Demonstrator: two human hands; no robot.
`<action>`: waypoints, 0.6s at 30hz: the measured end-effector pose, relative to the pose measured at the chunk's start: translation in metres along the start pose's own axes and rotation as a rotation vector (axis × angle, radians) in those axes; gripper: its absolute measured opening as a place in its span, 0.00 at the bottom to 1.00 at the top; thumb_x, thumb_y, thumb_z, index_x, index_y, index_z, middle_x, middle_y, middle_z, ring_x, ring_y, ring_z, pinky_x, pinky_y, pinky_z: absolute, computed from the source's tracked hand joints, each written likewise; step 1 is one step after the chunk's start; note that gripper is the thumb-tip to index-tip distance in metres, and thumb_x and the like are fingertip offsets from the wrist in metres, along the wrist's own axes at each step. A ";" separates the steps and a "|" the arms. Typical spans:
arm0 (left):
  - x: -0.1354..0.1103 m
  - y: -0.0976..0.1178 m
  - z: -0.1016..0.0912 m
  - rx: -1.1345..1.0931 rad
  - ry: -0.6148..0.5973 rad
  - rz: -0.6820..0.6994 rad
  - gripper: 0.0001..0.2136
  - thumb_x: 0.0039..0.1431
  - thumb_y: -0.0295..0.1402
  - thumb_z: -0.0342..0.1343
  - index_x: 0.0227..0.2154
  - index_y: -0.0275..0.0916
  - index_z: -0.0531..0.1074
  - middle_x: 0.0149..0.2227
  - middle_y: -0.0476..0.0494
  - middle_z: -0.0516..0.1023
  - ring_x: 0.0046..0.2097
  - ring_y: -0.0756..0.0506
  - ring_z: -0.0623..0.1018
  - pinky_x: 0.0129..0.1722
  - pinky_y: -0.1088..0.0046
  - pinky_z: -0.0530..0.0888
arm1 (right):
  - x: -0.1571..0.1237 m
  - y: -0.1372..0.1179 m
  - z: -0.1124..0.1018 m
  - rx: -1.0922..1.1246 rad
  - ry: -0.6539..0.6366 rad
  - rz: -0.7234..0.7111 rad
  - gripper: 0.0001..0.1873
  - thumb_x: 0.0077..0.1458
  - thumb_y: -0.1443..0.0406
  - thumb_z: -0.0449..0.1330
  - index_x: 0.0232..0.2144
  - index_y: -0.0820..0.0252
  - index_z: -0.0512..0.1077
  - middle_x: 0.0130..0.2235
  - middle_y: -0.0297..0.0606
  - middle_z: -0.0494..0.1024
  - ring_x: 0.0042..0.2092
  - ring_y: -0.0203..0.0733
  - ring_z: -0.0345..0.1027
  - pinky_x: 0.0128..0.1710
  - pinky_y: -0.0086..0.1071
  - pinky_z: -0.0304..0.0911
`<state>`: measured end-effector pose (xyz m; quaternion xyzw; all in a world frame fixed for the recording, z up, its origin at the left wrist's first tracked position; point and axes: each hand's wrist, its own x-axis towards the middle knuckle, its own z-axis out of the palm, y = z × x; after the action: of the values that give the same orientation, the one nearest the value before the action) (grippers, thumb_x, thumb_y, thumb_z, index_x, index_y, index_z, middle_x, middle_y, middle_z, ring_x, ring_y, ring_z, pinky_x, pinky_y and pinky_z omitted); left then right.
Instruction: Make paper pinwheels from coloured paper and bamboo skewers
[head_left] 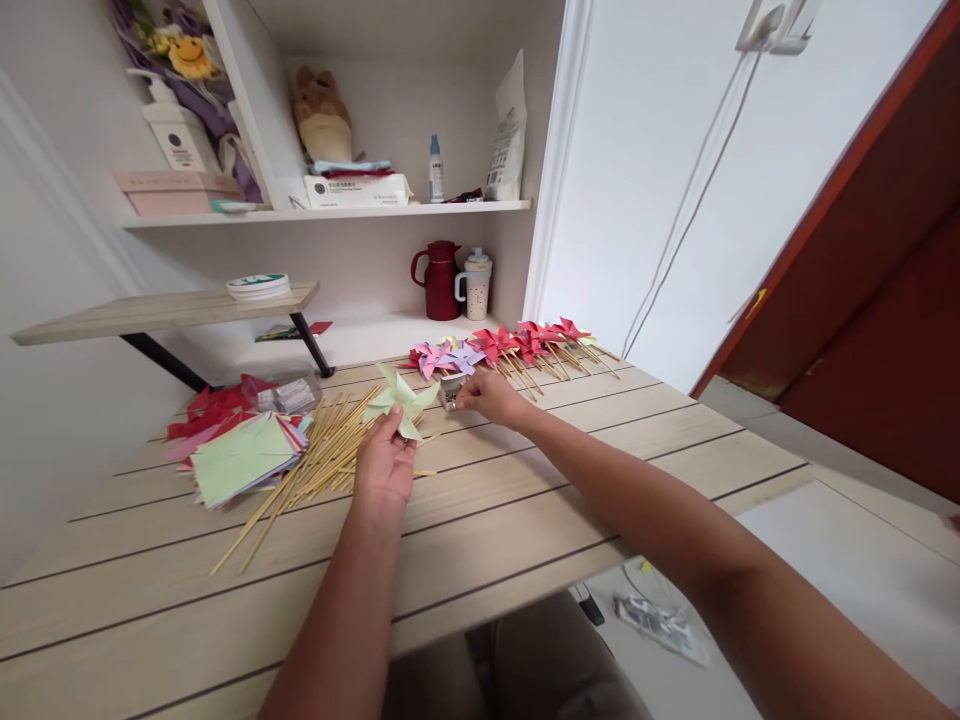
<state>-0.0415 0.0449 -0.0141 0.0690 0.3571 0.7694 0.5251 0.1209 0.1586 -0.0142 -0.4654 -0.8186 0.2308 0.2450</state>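
My left hand (386, 455) is closed on a pale green paper pinwheel (403, 403), gripping it from below with thumb and fingers. Fingers pinched, my right hand (491, 398) dips at the edge of a small box (451, 391) of tiny pieces; whatever is between the fingertips is too small to make out. Beneath and left of my left hand lies a loose pile of thin wooden sticks (322, 455). A stack of coloured paper sheets (244, 458), light green on top, rests left of the sticks. Behind my right hand, several finished pinwheels (529, 342) on sticks lie in a row.
A small raised wooden shelf (172, 308) on black legs stands at the back left. On the ledge behind are a dark red jug (441, 282) and a lidded cup (478, 285). A clear plastic packet (286, 396) lies behind the sheets. The plank table (510, 540) ends near my body.
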 end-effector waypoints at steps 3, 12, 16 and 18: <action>-0.001 0.000 0.001 -0.006 0.001 0.000 0.07 0.61 0.19 0.59 0.30 0.36 0.76 0.30 0.49 0.80 0.29 0.54 0.78 0.26 0.80 0.71 | -0.016 0.005 -0.002 0.010 -0.103 -0.015 0.04 0.50 0.70 0.66 0.27 0.60 0.83 0.32 0.35 0.83 0.36 0.38 0.74 0.35 0.27 0.62; -0.006 -0.007 0.006 0.024 -0.042 -0.048 0.08 0.58 0.17 0.60 0.30 0.36 0.76 0.30 0.48 0.80 0.30 0.53 0.78 0.30 0.78 0.73 | -0.032 0.027 0.000 0.088 -0.198 0.033 0.03 0.50 0.68 0.66 0.28 0.59 0.82 0.29 0.34 0.82 0.31 0.37 0.70 0.32 0.27 0.61; -0.006 -0.009 0.006 0.040 -0.044 -0.064 0.07 0.58 0.17 0.60 0.30 0.35 0.76 0.30 0.48 0.80 0.29 0.53 0.77 0.30 0.78 0.72 | -0.037 0.030 -0.003 0.121 -0.176 0.049 0.05 0.50 0.69 0.65 0.30 0.60 0.81 0.29 0.33 0.81 0.30 0.35 0.69 0.31 0.26 0.59; -0.006 -0.009 0.006 0.035 -0.050 -0.064 0.07 0.59 0.17 0.60 0.30 0.35 0.76 0.31 0.48 0.80 0.30 0.53 0.78 0.30 0.78 0.72 | -0.040 0.030 -0.005 0.137 -0.156 0.053 0.05 0.51 0.69 0.64 0.30 0.60 0.81 0.31 0.35 0.82 0.33 0.36 0.70 0.33 0.26 0.61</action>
<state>-0.0289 0.0446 -0.0135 0.0860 0.3593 0.7438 0.5571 0.1614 0.1383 -0.0355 -0.4498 -0.8048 0.3283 0.2055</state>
